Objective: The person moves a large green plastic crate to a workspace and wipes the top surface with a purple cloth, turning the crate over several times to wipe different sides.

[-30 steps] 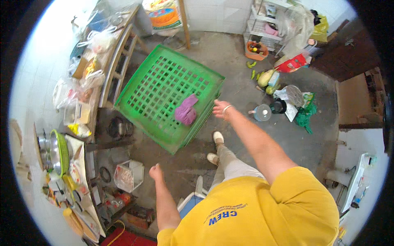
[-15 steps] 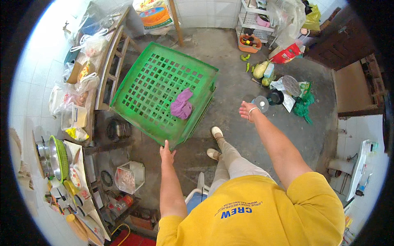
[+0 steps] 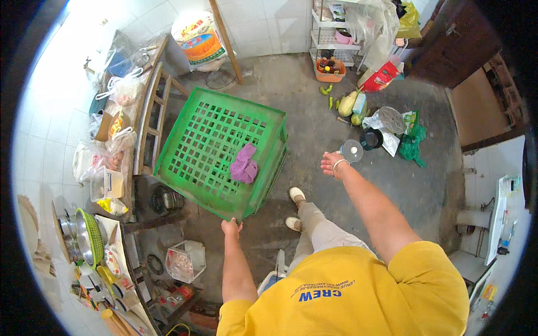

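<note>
A large green plastic crate (image 3: 216, 157) with a grid of square holes stands to the left of my legs. On it lies a crumpled purple cloth (image 3: 244, 164). My left hand (image 3: 231, 226) is closed on the crate's near corner, its fingertips partly hidden by the rim. My right hand (image 3: 331, 163) is held out over the floor, holding nothing, fingers stretched and a band at the wrist. Just beyond it, in this view, is a clear pot lid with a pale knob (image 3: 352, 150), beside a black pot (image 3: 372, 138). I cannot tell any contact there.
A wooden bench (image 3: 147, 129) with bags and boxes runs along the left wall. Vegetables (image 3: 347, 105) and a green plastic bag (image 3: 413, 147) lie on the floor at right. A white rack (image 3: 336, 39) and an orange basket (image 3: 330, 70) stand at the back, a large sack (image 3: 199, 42) behind the crate.
My left hand's fingers, stretched along the crate's corner before, are now curled round it. The whole view has shifted slightly. My right hand stays out to the side.
</note>
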### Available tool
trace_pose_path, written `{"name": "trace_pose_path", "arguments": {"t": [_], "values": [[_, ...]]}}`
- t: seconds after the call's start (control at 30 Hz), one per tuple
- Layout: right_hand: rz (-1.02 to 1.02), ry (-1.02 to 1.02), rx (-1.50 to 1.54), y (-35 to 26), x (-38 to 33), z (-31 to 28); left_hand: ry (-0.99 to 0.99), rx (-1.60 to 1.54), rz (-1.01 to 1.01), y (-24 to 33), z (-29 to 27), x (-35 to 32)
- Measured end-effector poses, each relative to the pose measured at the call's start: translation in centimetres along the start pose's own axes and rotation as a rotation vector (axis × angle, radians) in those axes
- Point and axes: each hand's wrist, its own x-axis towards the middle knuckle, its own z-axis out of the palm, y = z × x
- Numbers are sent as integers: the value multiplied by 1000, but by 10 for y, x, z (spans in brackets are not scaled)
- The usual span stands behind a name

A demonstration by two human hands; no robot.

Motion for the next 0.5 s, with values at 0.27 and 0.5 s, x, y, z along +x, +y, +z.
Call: {"name": "trace_pose_path", "arguments": {"t": [0.27,0.5], "values": [[24,17,46,-2,17,-6,-2,41,31,-24,-40,-4],[90,17,-7,5,62,24,40,56,19,-45,-46,14]]}}
